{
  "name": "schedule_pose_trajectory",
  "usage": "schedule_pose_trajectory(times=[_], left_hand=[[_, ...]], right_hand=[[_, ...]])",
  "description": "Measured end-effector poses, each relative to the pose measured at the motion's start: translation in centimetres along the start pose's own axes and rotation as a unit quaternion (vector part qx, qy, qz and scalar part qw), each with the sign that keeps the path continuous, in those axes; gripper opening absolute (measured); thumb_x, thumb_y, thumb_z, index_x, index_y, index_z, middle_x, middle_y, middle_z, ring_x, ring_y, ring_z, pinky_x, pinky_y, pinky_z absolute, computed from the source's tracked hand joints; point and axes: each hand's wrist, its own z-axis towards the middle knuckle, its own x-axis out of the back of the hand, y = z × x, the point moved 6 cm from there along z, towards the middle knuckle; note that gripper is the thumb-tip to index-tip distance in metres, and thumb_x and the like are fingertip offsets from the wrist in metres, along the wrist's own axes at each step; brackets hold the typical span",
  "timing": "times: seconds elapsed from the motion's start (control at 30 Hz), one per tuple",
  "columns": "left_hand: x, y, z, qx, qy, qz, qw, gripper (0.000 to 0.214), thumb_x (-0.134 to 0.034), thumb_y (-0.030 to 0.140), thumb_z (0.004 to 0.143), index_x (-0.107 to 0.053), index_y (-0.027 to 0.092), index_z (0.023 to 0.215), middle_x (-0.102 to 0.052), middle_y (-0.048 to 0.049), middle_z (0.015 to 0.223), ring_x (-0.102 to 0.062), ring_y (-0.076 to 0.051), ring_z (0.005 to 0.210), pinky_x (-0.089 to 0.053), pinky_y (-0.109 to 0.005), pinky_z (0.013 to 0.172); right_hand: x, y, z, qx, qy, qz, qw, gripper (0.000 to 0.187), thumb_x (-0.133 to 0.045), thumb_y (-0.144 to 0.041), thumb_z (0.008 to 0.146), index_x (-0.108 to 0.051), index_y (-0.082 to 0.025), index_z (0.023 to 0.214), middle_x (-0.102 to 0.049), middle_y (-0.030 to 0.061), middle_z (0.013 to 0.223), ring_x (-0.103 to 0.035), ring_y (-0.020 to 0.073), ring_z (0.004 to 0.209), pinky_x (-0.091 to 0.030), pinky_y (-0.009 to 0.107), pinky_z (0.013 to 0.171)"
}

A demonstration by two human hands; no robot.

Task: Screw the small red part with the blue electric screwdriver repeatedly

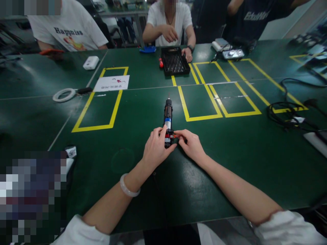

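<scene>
Toward the left edge of a green table (230, 170) lies a white ring (62, 94), with a paper sheet (112, 82) just beyond it. Mid-table, nearer the front edge, the left hand (155, 148) curls around the near end of a black cylindrical tool (168, 117). The right hand (190, 144) pinches that same end with its fingertips. A black tray (175, 61) sits by the far edge, and black cables (286, 115) near the right edge.

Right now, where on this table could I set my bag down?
Bare: inside the long yellow outline left of the tool, below the paper sheet; the yellow outlines right of it, short of the cables. Crowded: around the black tray, and where the left hand and right hand hold the tool.
</scene>
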Motion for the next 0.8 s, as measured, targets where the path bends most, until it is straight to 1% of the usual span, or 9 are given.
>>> schedule_pose_trajectory(times=[0.1,0.2,0.33,0.47,0.57,0.63,0.73,0.8], left_hand=[[0.1,0.2,0.4,0.012,-0.008,0.024,1.000,0.078,-0.060,0.053,0.083,-0.035,0.013,0.146,-0.050,-0.0163,0.122,-0.053,-0.031,0.107,-0.049,-0.041,0.086],[0.2,0.5,1.1,0.030,-0.006,0.044,0.999,0.074,-0.054,0.056,0.085,-0.038,0.014,0.144,-0.052,-0.0158,0.114,-0.054,-0.030,0.100,-0.048,-0.040,0.080],[0.3,0.6,1.8,0.044,0.000,0.070,0.997,0.070,-0.053,0.053,0.087,-0.039,0.015,0.144,-0.052,-0.0147,0.108,-0.055,-0.029,0.095,-0.047,-0.037,0.076],[0.6,0.1,1.8,0.043,-0.017,0.096,0.994,0.070,-0.055,0.049,0.086,-0.037,0.017,0.146,-0.052,-0.0136,0.110,-0.055,-0.028,0.096,-0.047,-0.036,0.076],[1.2,-1.0,1.2,0.043,-0.035,0.125,0.991,0.071,-0.054,0.051,0.086,-0.034,0.021,0.148,-0.052,-0.0123,0.113,-0.056,-0.027,0.097,-0.047,-0.035,0.077],[1.8,-2.2,0.6,0.049,-0.047,0.142,0.988,0.071,-0.051,0.053,0.087,-0.032,0.022,0.149,-0.052,-0.0122,0.115,-0.056,-0.027,0.097,-0.047,-0.035,0.077],[3.0,-4.7,-0.4,0.066,-0.060,0.169,0.982,0.070,-0.045,0.056,0.090,-0.032,0.021,0.149,-0.051,-0.0139,0.118,-0.056,-0.028,0.098,-0.048,-0.036,0.075],[3.9,-6.8,-1.0,0.085,-0.061,0.188,0.977,0.070,-0.040,0.058,0.091,-0.033,0.020,0.148,-0.051,-0.0155,0.119,-0.056,-0.030,0.099,-0.048,-0.038,0.076]], right_hand=[[0.1,0.2,-0.1,-0.021,0.005,0.027,0.999,0.035,-0.048,-0.005,0.083,-0.060,-0.022,0.111,-0.072,0.0040,0.093,-0.066,0.0188,0.081,-0.050,0.032,0.075],[0.2,0.3,-0.2,-0.033,0.006,0.037,0.999,0.031,-0.047,-0.006,0.084,-0.057,-0.022,0.109,-0.074,0.0031,0.093,-0.066,0.0175,0.077,-0.049,0.030,0.072],[0.3,0.8,-0.1,-0.039,-0.001,0.061,0.997,0.031,-0.048,-0.007,0.084,-0.054,-0.022,0.110,-0.074,0.0018,0.090,-0.063,0.0155,0.068,-0.047,0.028,0.067],[-0.2,1.2,0.1,-0.034,-0.030,0.115,0.992,0.032,-0.047,-0.010,0.084,-0.051,-0.021,0.114,-0.072,0.0014,0.089,-0.063,0.0144,0.070,-0.047,0.027,0.067],[-0.3,1.4,0.2,-0.032,-0.041,0.137,0.989,0.030,-0.047,-0.012,0.085,-0.052,-0.020,0.113,-0.070,0.0020,0.090,-0.062,0.0130,0.071,-0.046,0.025,0.065],[-0.4,1.5,0.2,-0.034,-0.044,0.143,0.988,0.029,-0.047,-0.012,0.085,-0.053,-0.020,0.113,-0.070,0.0016,0.088,-0.060,0.0119,0.068,-0.045,0.024,0.063],[-0.5,1.4,0.3,-0.034,-0.052,0.139,0.988,0.029,-0.048,-0.013,0.086,-0.054,-0.020,0.113,-0.069,0.0011,0.087,-0.058,0.0112,0.066,-0.044,0.023,0.063],[-0.4,1.4,0.3,-0.034,-0.057,0.135,0.989,0.029,-0.048,-0.013,0.086,-0.054,-0.019,0.114,-0.069,0.0011,0.087,-0.058,0.0113,0.066,-0.044,0.023,0.064]])
